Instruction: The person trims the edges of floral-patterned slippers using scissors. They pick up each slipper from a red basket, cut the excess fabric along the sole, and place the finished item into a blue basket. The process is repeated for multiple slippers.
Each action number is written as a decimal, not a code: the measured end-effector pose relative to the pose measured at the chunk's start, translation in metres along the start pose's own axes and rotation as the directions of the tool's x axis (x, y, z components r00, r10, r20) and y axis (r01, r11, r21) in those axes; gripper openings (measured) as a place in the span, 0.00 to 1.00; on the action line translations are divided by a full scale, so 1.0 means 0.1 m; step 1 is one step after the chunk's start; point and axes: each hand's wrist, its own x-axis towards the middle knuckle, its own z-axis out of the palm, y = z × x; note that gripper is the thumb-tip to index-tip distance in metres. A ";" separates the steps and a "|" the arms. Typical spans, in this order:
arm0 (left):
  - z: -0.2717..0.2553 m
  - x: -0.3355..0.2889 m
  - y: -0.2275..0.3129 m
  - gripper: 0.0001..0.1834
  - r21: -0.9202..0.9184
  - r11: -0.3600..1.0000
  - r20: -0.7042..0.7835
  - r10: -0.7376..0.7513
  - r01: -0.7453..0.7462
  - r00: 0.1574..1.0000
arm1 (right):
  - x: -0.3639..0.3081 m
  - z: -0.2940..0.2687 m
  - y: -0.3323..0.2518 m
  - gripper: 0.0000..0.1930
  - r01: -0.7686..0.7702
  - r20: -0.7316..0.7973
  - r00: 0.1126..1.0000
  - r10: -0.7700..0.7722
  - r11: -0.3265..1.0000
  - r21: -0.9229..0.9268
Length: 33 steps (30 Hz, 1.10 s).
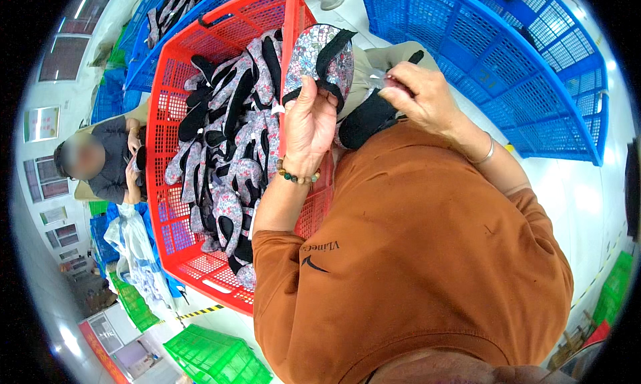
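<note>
Left hand point(311, 128) holds a floral fabric piece point(302, 69) with black edging beside the right rim of the red crate point(290, 30), thumb and fingers closed on its lower edge; right hand point(425, 98) has its fingers drawn together beside a small translucent piece point(378, 74), grip on it cannot be told; a black sole-shaped piece point(362, 122) lies between the hands; similar floral-and-black pieces point(250, 174) fill the crate; a co-worker point(108, 154) sits beyond it

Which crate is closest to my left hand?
The red crate, heaped with floral pieces, right beside your left hand; the blue crates and green crate stand farther off.
</note>
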 end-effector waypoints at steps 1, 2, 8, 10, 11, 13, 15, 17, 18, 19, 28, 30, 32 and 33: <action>0.03 -0.01 -0.01 0.06 0.024 1.000 -0.002 0.013 -0.013 1.000 | 0.01 0.00 -0.04 0.16 0.009 0.003 1.000 -0.009 1.000 -0.027; -0.02 -0.02 -0.04 0.07 0.049 0.999 0.054 0.005 -0.008 0.999 | 0.03 -0.02 -0.09 0.16 0.017 0.007 1.000 -0.017 0.998 -0.054; -0.04 0.01 -0.23 0.03 0.053 0.999 0.084 0.004 -0.009 0.996 | 0.05 -0.26 -0.18 0.16 0.051 0.069 0.997 -0.029 0.943 -0.329; -0.03 0.03 -0.26 0.01 0.099 0.995 0.096 -0.012 0.003 0.995 | 0.02 -0.34 -0.16 0.16 0.037 0.064 0.998 -0.016 0.938 -0.343; -0.02 0.03 -0.28 0.01 0.122 0.993 0.102 -0.019 0.007 0.995 | 0.01 -0.37 -0.16 0.16 0.031 0.063 0.998 -0.010 0.936 -0.349; 0.14 0.01 -0.29 0.02 0.161 0.987 0.101 0.006 -0.022 0.995 | 0.00 -0.42 -0.13 0.16 0.053 0.046 0.998 -0.040 0.941 -0.336; 0.23 0.01 -0.30 0.02 0.247 0.967 0.125 0.034 -0.065 0.992 | -0.01 -0.47 -0.11 0.16 0.072 0.025 0.997 -0.067 0.950 -0.304; 0.42 -0.01 -0.28 0.05 0.346 0.917 0.159 0.149 -0.196 0.976 | 0.00 -0.51 -0.09 0.15 0.087 0.000 0.996 -0.090 0.963 -0.256; 0.46 -0.04 -0.24 0.06 0.393 0.887 0.183 0.182 -0.241 0.966 | -0.01 -0.51 -0.07 0.16 0.075 0.017 0.997 -0.073 0.968 -0.240; 0.48 -0.07 -0.21 0.07 0.437 0.853 0.209 0.213 -0.286 0.954 | -0.02 -0.50 -0.05 0.17 0.062 0.034 0.998 -0.056 0.972 -0.224; 0.10 -0.05 -0.22 0.04 0.257 0.963 0.010 0.085 -0.085 0.996 | -0.07 -0.16 0.19 0.19 0.016 0.097 0.995 -0.010 0.998 -0.061; 0.05 -0.04 -0.23 0.04 0.215 0.973 0.034 0.074 -0.080 0.997 | -0.09 -0.11 0.22 0.19 0.014 0.099 0.995 -0.008 0.998 -0.062; 0.09 -0.04 -0.18 0.05 0.193 0.979 0.034 0.061 -0.066 0.998 | -0.11 -0.08 0.24 0.20 0.002 0.113 0.994 0.001 1.000 -0.025; 0.05 -0.02 -0.15 0.06 0.189 0.980 0.058 0.048 -0.058 0.997 | -0.10 -0.08 0.24 0.20 -0.001 0.114 0.993 0.002 1.000 -0.007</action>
